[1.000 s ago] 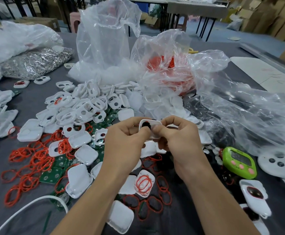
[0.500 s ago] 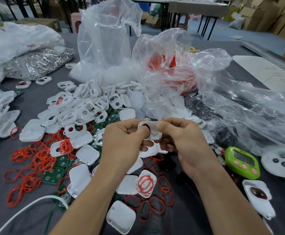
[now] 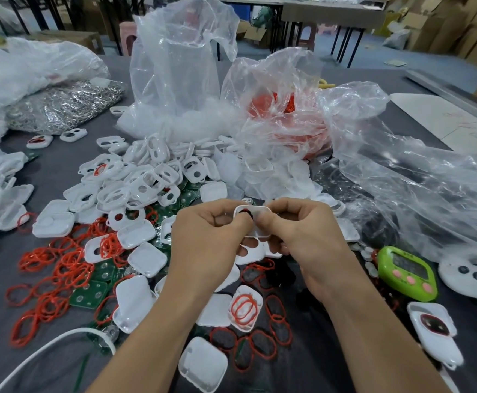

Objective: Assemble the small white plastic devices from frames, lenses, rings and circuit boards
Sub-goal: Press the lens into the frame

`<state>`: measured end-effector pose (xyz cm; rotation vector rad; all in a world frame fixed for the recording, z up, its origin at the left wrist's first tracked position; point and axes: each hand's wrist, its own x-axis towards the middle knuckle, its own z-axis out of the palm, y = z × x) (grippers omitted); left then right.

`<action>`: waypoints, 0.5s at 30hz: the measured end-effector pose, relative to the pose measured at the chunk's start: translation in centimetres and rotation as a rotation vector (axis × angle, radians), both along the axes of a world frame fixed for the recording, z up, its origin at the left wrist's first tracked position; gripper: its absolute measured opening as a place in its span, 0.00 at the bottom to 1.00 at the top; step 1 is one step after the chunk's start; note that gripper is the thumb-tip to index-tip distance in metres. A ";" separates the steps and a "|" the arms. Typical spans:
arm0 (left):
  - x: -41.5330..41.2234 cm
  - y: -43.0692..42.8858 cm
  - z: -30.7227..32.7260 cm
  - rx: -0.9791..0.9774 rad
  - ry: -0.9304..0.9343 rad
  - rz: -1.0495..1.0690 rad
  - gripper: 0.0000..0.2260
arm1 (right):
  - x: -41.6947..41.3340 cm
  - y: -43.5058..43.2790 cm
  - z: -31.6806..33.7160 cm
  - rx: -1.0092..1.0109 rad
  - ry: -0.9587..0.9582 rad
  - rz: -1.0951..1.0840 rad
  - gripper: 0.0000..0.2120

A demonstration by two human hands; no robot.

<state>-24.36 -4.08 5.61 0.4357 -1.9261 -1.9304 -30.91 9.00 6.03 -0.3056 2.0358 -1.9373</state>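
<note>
Both hands hold one small white plastic frame (image 3: 255,212) above the middle of the table. My left hand (image 3: 206,245) pinches its left side, where a dark round part with a red ring sits in the opening. My right hand (image 3: 302,236) pinches its right side with thumb and fingers curled. A heap of white frames (image 3: 135,188) lies behind and to the left. Red rings (image 3: 58,265) are scattered at the left and below the hands. Green circuit boards (image 3: 90,293) lie among them. White covers (image 3: 146,258) lie around the hands.
Clear plastic bags (image 3: 175,80) stand at the back, one with red parts (image 3: 282,109). A silver bag (image 3: 58,106) lies far left. A green timer (image 3: 404,272) and an assembled white device (image 3: 435,330) sit at the right. A white cable (image 3: 47,350) curves at the lower left.
The camera has tilted a little, so the scene sits slightly lower. Both hands keep hold of the same frame and have shifted their fingers slightly on it.
</note>
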 end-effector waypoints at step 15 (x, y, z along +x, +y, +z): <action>-0.5 0.1 -0.1 0.001 -0.014 0.004 0.16 | 0.3 -0.3 -0.2 0.103 0.062 -0.067 0.08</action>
